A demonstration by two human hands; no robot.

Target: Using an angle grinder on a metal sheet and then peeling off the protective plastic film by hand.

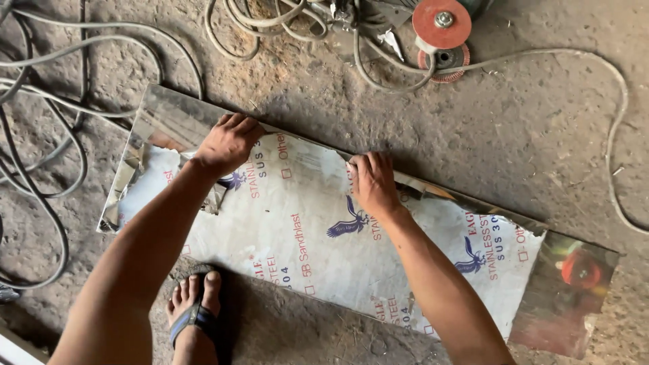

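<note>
Bare forearms, no sleeves; dark strapped sandal (197, 316) on foot.
</note>
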